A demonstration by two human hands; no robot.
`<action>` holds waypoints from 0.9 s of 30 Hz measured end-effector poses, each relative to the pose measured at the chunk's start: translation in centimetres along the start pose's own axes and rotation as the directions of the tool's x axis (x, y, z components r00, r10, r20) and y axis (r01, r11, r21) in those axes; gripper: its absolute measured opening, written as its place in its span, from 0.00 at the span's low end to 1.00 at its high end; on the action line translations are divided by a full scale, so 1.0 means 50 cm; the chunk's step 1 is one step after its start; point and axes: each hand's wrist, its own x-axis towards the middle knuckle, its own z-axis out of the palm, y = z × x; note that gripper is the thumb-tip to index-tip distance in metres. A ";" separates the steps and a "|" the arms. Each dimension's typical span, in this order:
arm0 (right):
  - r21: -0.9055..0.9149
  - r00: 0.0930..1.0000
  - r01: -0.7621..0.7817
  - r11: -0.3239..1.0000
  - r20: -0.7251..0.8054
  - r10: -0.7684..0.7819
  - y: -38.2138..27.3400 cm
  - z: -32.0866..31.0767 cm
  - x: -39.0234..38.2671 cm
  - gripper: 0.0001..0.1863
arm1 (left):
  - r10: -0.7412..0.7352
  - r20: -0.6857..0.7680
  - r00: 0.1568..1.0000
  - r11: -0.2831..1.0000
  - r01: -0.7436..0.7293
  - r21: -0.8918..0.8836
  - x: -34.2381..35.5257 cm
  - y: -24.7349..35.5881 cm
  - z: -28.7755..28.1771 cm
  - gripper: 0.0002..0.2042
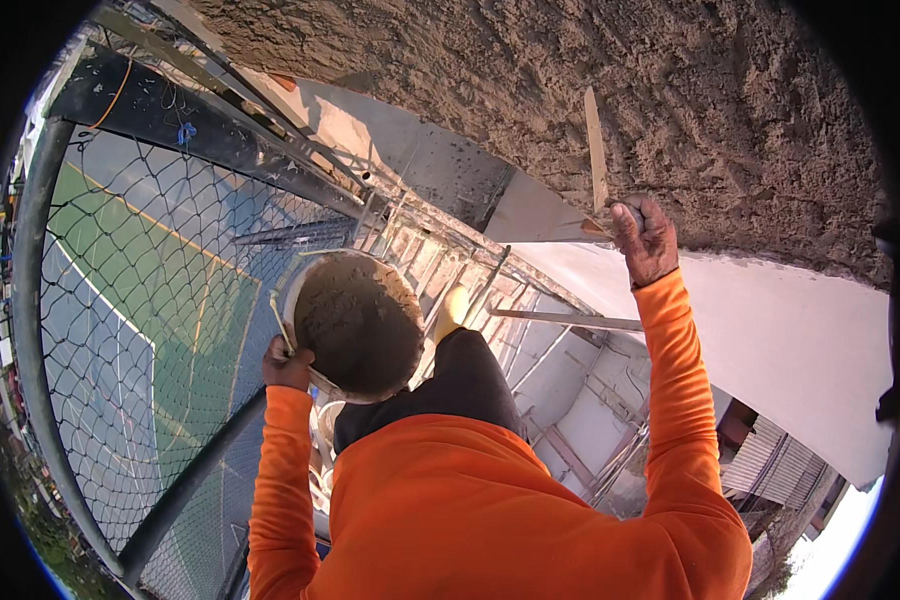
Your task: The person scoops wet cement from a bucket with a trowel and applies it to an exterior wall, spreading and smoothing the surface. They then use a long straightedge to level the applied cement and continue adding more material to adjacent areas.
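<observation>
My left hand point(288, 366) is closed on the rim and handle side of a round bucket point(291, 292), which is tipped so its mouth faces me. Wet grey-brown mortar point(360, 325) lies inside. At the upper right, my right hand point(647, 237) is wrapped round the grip of a trowel point(596, 145). Its narrow, pointed blade appears nearly edge-on, pale against the rough mortar-coated wall point(720, 150). I cannot tell whether the blade touches the wall. Both of my forearms are in orange sleeves.
Below me are scaffold boards and bars point(490, 285), with a yellow boot point(453, 308) on them. A metal pole point(570, 320) crosses at the right. Wire mesh fencing point(140, 300) in a dark frame borders the left, with a sports court beyond. A smooth pale wall point(770, 340) lies under the rough coat.
</observation>
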 end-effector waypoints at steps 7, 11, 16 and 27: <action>-0.648 0.764 0.167 0.743 0.562 0.318 0.009 0.248 -0.212 0.22 | 0.081 0.194 0.978 0.997 -0.080 -0.017 0.012 0.097 0.085 0.06; -0.775 0.812 0.293 0.560 0.511 0.281 0.018 0.360 -0.239 0.19 | 0.131 0.268 0.954 0.990 -0.112 -0.085 0.007 0.157 0.119 0.05; -0.849 0.901 0.415 0.328 0.432 -0.022 0.074 0.438 -0.267 0.17 | 0.276 0.391 0.878 0.961 -0.256 -0.105 0.003 0.215 0.129 0.06; -0.547 0.802 0.092 0.832 0.536 0.264 -0.010 0.567 -0.338 0.21 | 0.321 0.447 0.835 0.941 -0.332 -0.056 0.001 0.239 0.062 0.04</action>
